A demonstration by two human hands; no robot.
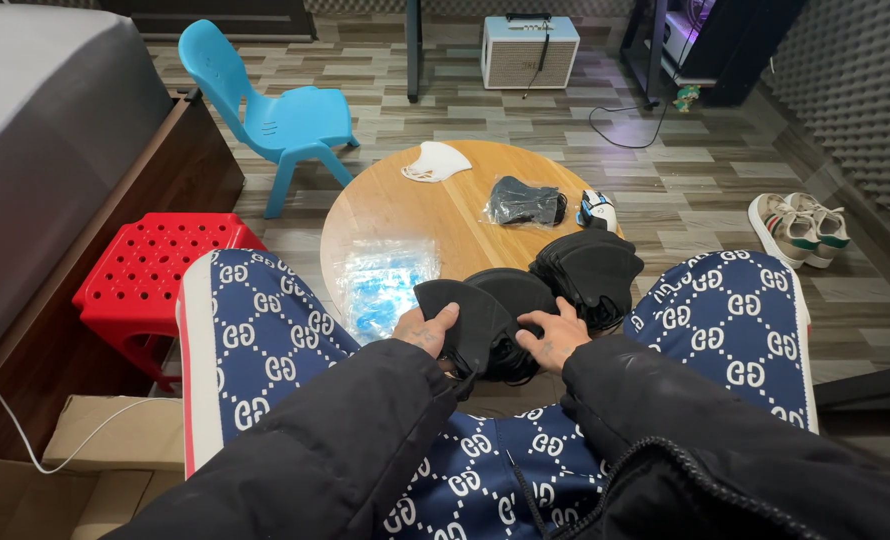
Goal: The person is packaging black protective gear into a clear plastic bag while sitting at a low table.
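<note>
My left hand [423, 328] grips a black face mask [457, 312] by its left edge, thumb on top. My right hand [555, 335] rests with fingers spread on a low stack of black masks [510, 295] at the near edge of the round wooden table [385, 205]. A second, taller pile of black masks [590, 268] sits just right of it. Both arms wear black jacket sleeves, above knees in blue patterned trousers.
On the table lie clear plastic bags with blue contents [380, 285], a bagged black mask [525, 203], a white mask frame [435, 162] and a small white-blue object [597, 208]. Around stand a red stool [155, 275], blue chair [270, 115], bed [45, 130], speaker [530, 50], sneakers [800, 228], cardboard boxes [75, 470].
</note>
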